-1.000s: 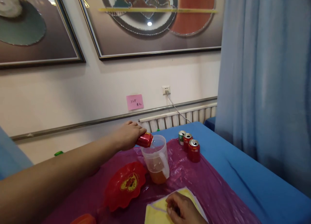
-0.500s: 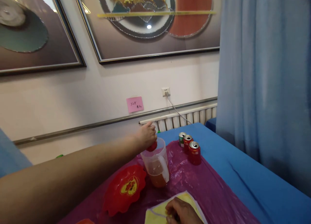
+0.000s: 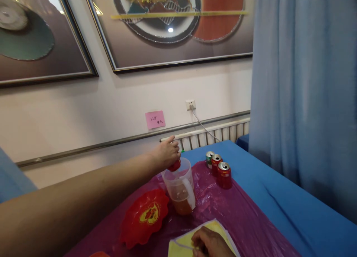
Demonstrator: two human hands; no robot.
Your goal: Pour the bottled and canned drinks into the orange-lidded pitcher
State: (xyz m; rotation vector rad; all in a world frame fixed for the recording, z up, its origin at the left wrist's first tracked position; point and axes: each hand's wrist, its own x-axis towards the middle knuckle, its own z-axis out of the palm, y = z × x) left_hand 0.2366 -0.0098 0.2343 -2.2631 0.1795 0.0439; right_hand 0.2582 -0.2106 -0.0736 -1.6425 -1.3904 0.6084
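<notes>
My left hand (image 3: 166, 153) reaches out over a clear plastic measuring jug (image 3: 178, 186), its fingers closed round a red can (image 3: 174, 165). The can is tipped down at the jug's mouth, and most of it is hidden by the hand. Amber-brown liquid fills the lower part of the jug, whose handle faces me. Near the bottom edge, my right hand (image 3: 213, 244) is curled over a yellow cloth (image 3: 214, 227) with pale purple edging, its fingertips pinching the fabric.
Left of the jug lies a red scalloped plate (image 3: 134, 229) with a yellow print. Two opened red cans (image 3: 224, 179) and a green one (image 3: 209, 161) stand to the right. Purple plastic sheeting (image 3: 245, 216) covers part of the blue table (image 3: 279, 197). A blue curtain (image 3: 301, 82) hangs at right.
My left hand has risen and turned slightly, tipping the red can a little differently over the jug. My right hand stays on the cloth.
</notes>
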